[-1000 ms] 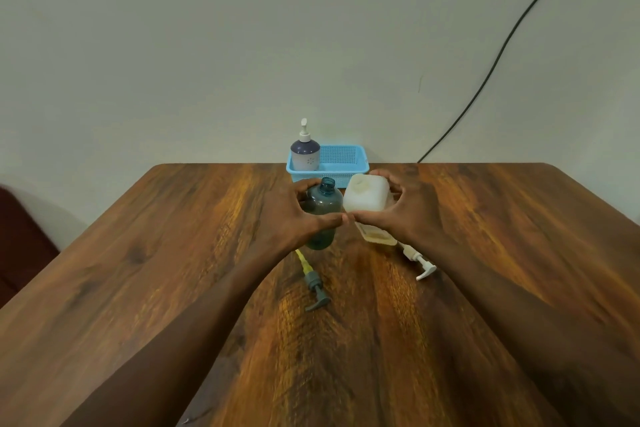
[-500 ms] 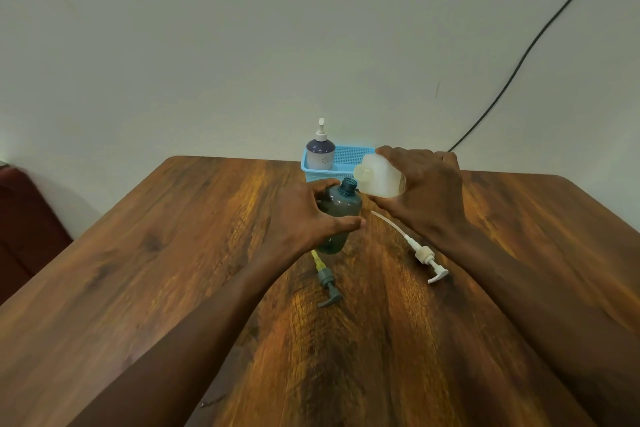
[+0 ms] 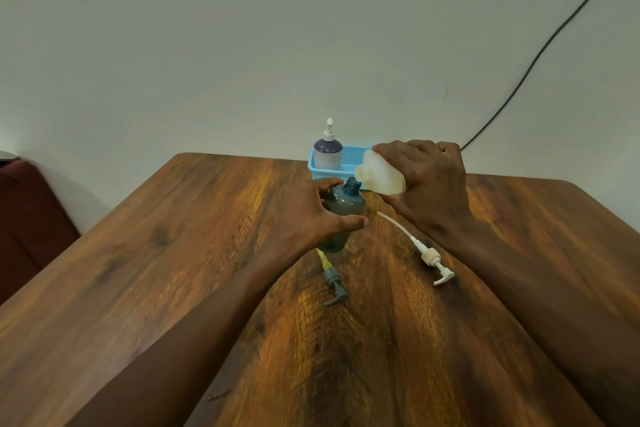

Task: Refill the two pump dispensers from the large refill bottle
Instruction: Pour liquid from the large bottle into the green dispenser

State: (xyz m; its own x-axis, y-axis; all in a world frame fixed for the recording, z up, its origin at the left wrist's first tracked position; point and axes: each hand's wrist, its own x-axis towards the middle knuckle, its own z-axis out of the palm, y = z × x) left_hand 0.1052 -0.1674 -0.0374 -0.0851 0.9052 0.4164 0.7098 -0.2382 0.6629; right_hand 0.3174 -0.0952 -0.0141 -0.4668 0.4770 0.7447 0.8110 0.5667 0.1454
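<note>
- Refill bottle [image 3: 381, 175], large and of milky-white plastic, is gripped by the right hand [image 3: 433, 184], whose fingers curl over its body. It is tipped over sideways, and its open mouth is just above and beside the neck of the dark teal translucent plastic dispenser bottle [image 3: 348, 206].
- Left hand [image 3: 308, 222] clasps that teal bottle, thumb across the front and fingers round the back, holding it upright on the brown wooden table [image 3: 173, 288]. The two hands are apart, each clamped on its own bottle.
- Whether liquid is flowing I cannot tell.
- To pour well, I would set the wide mouth squarely over the narrow neck before tipping further. Then raise the base slowly for a thin stream, keep the left hand's hold firm, and stop short of the neck so the pump tube has room.
- On the near side of the hands lie two loose pumps. A grey plastic pump head with a yellow tube [image 3: 334, 282] lies just below the left hand, and a white plastic pump with a long white tube [image 3: 431, 257] lies below the right.
- Beyond the hands stands one light-blue plastic mesh basket [image 3: 353, 159]. It holds one purple-and-white dispenser [image 3: 328, 152] with a white pump screwed on.
- Count: one refill bottle; two dispensers, one open and one capped; two loose pumps; one basket; and one black cable [image 3: 519, 80] on the wall beyond the right hand.
</note>
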